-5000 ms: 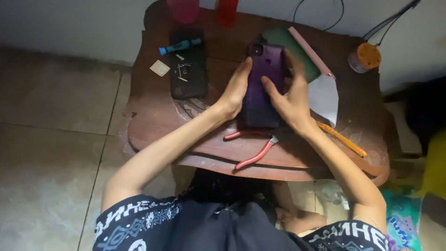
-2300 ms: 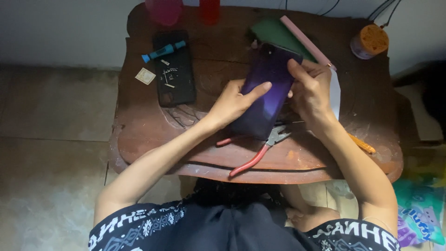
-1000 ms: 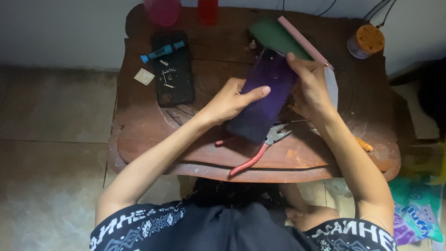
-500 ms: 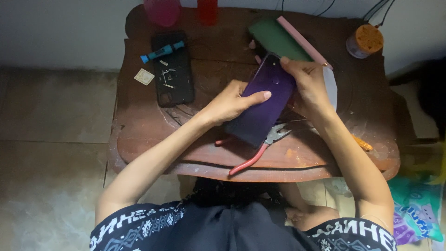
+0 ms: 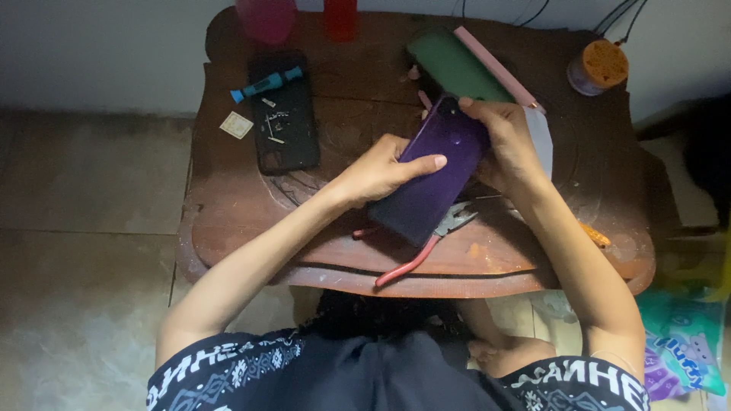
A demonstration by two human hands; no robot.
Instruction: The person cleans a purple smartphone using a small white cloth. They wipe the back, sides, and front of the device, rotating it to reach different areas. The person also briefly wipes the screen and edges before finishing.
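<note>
There are two hands: the left hand (image 5: 378, 171) and the right hand (image 5: 506, 141). They both hold one purple phone (image 5: 431, 169).

There is one wooden table (image 5: 228, 205).

On it lies one black phone case (image 5: 285, 114), and a few tiny screws rest on the case, too small to count. One blue screwdriver (image 5: 266, 83) lies by it. One small pale square (image 5: 237, 125) sits beside the case.

There is one pair of pliers (image 5: 426, 247) with red handles.

One green flat thing (image 5: 457, 67) lies at the back, with one pink stick (image 5: 496, 68) next to it.

There is one pink cup (image 5: 266, 17), one red bottle (image 5: 340, 15) and one little orange jar (image 5: 598, 67).
</note>
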